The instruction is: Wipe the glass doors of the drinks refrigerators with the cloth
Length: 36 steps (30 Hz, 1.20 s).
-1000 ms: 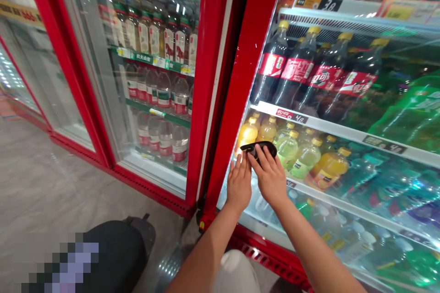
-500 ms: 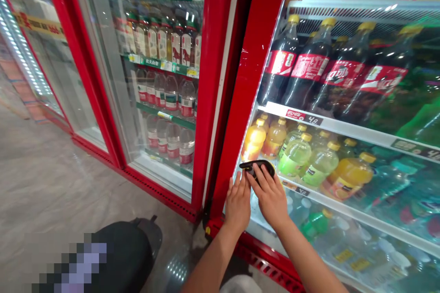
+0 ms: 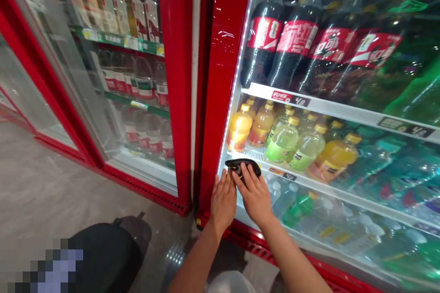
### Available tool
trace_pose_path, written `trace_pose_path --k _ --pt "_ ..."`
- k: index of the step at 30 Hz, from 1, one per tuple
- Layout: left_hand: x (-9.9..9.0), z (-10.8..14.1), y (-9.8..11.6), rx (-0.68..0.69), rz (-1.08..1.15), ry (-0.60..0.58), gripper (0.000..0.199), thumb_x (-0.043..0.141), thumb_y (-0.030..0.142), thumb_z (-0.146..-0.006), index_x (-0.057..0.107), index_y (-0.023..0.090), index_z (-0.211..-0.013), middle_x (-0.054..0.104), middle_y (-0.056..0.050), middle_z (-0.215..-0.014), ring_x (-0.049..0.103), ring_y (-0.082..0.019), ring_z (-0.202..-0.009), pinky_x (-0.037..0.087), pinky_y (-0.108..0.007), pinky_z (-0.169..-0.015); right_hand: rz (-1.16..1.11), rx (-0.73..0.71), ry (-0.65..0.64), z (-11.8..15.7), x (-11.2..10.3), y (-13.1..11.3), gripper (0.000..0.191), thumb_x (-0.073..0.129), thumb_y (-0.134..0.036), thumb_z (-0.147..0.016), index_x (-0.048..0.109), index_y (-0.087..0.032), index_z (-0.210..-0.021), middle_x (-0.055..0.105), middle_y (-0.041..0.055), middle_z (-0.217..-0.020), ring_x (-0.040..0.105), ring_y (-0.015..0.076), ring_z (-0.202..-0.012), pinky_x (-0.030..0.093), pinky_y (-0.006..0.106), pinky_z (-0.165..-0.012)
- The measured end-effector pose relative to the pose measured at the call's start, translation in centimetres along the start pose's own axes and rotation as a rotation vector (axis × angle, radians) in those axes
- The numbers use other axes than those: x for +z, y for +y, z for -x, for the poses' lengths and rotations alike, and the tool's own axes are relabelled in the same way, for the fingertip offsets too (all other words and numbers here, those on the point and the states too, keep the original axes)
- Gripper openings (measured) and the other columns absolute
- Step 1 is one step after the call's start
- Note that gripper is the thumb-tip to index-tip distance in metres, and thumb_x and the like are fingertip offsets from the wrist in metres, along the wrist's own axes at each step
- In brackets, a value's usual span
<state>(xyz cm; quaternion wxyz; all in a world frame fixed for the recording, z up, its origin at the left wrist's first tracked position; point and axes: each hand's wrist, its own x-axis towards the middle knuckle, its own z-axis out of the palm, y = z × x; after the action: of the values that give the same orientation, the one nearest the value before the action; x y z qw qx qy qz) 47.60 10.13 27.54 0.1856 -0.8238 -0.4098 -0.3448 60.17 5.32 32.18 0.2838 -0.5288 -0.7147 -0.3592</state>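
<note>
A black, flat, rounded item with thin yellow marks (image 3: 253,165) is in front of the drinks fridge; its exact kind I cannot make out. My right hand (image 3: 255,194) is on its right part, fingertips laid over it and thumb hidden. My left hand (image 3: 224,201) is close beside the right one, fingers stretched out and tips just below the item's left end; whether they touch it I cannot tell. Just beyond the item stand small bottles of orange drink (image 3: 239,128) and green drink (image 3: 282,139) with yellow caps.
Large cola bottles (image 3: 263,36) fill the shelf above (image 3: 330,107); clear and green bottles (image 3: 299,210) are below. To the left is another red-framed fridge (image 3: 178,100) with water bottles (image 3: 142,78) behind glass. A dark rounded object (image 3: 106,252), partly pixelated, is at lower left on the grey floor (image 3: 44,183).
The view has shifted, so the fridges, hands and black item appear further left and slightly higher or lower. Both hands keep nearly the same pose around the item.
</note>
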Motion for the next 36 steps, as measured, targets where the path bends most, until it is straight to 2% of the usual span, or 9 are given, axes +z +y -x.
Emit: trace_pose_path --k 4,7,9,14,19,23,26,32,36 --pt "-1.4 -2.6 1.9 0.091 0.089 0.034 0.064 0.039 0.009 -0.094 0.025 0.007 -0.156 0.04 -0.016 -0.158 0.019 -0.026 -0.154 0.029 -0.049 -0.124 0.024 0.088 0.102 -0.2 -1.9 2.3 0.061 0.042 -0.003 -0.096 0.044 -0.03 -0.151 0.043 0.0105 -0.157 0.029 0.025 -0.151 0.036 0.047 -0.114" --pt "-1.1 -3.7 1.8 0.067 0.136 0.075 0.073 0.037 0.005 -0.093 0.008 0.008 -0.159 0.033 -0.019 -0.161 0.018 -0.027 -0.154 0.03 -0.052 -0.124 0.023 0.116 0.202 -1.2 -1.2 2.3 0.056 0.046 -0.008 -0.098 0.045 -0.029 -0.15 0.045 0.0109 -0.156 0.026 0.0252 -0.152 0.035 0.047 -0.115" --pt "-0.3 -3.0 1.7 0.07 0.156 0.093 0.075 0.036 0.002 -0.092 0.001 0.008 -0.159 0.035 -0.021 -0.16 0.023 -0.027 -0.153 0.033 -0.053 -0.122 0.015 0.095 0.21 -0.6 -0.5 2.1 0.051 0.05 -0.012 -0.099 0.049 -0.028 -0.147 0.049 0.0107 -0.154 0.027 0.0248 -0.152 0.035 0.047 -0.116" --pt "0.7 -0.3 5.0 0.165 0.15 0.032 0.066 0.037 0.008 -0.094 0.017 0.007 -0.158 0.048 -0.02 -0.153 0.03 -0.028 -0.15 0.033 -0.051 -0.122 0.004 0.061 0.124 4.7 -1.8 4.2 0.05 0.05 -0.008 -0.098 0.054 -0.03 -0.143 0.053 0.0087 -0.151 0.033 0.0224 -0.15 0.036 0.045 -0.116" --pt "0.5 -2.0 9.8 0.199 0.119 -0.005 0.063 0.037 0.013 -0.096 0.022 0.005 -0.156 0.043 -0.018 -0.156 0.02 -0.026 -0.153 0.024 -0.05 -0.126 0.001 0.148 0.204 5.7 -4.9 7.5 0.058 0.045 -0.004 -0.096 0.045 -0.026 -0.15 0.044 0.0121 -0.156 0.027 0.0241 -0.152 0.035 0.048 -0.116" --pt "0.6 -3.4 9.6 0.229 0.113 0.086 0.068 0.039 0.007 -0.093 0.016 0.005 -0.157 0.047 -0.019 -0.153 0.021 -0.025 -0.153 0.027 -0.05 -0.125 0.041 0.168 0.297 4.5 -4.2 7.5 0.057 0.052 -0.009 -0.097 0.044 -0.028 -0.15 0.043 0.0119 -0.157 0.026 0.0252 -0.152 0.033 0.051 -0.117" --pt "-0.1 -3.0 9.1 0.278 0.092 0.124 0.068 0.042 0.007 -0.092 0.019 0.004 -0.156 0.047 -0.021 -0.153 0.02 -0.028 -0.153 0.03 -0.053 -0.123 0.043 0.138 0.296 5.5 -3.7 7.4 0.053 0.054 -0.01 -0.096 0.051 -0.027 -0.146 0.044 0.0119 -0.156 0.025 0.0259 -0.153 0.034 0.05 -0.117" --pt "-2.2 -2.6 11.9 0.359 0.122 0.126 0.064 0.041 0.006 -0.092 0.026 0.004 -0.154 0.043 -0.021 -0.156 0.017 -0.029 -0.154 0.035 -0.052 -0.121 -0.02 0.077 0.275 8.5 -6.0 10.3 0.059 0.047 -0.001 -0.094 0.047 -0.023 -0.149 0.042 0.0143 -0.156 0.028 0.0241 -0.151 0.036 0.042 -0.115" --pt "-1.1 -3.5 12.7 0.36 0.097 0.192 0.063 0.04 0.003 -0.091 0.028 0.005 -0.153 0.047 -0.022 -0.152 0.019 -0.029 -0.154 0.033 -0.055 -0.121 0.037 0.103 0.368 8.5 -5.0 10.5 0.057 0.046 -0.004 -0.096 0.045 -0.02 -0.15 0.04 0.0152 -0.157 0.027 0.0237 -0.152 0.035 0.041 -0.115"
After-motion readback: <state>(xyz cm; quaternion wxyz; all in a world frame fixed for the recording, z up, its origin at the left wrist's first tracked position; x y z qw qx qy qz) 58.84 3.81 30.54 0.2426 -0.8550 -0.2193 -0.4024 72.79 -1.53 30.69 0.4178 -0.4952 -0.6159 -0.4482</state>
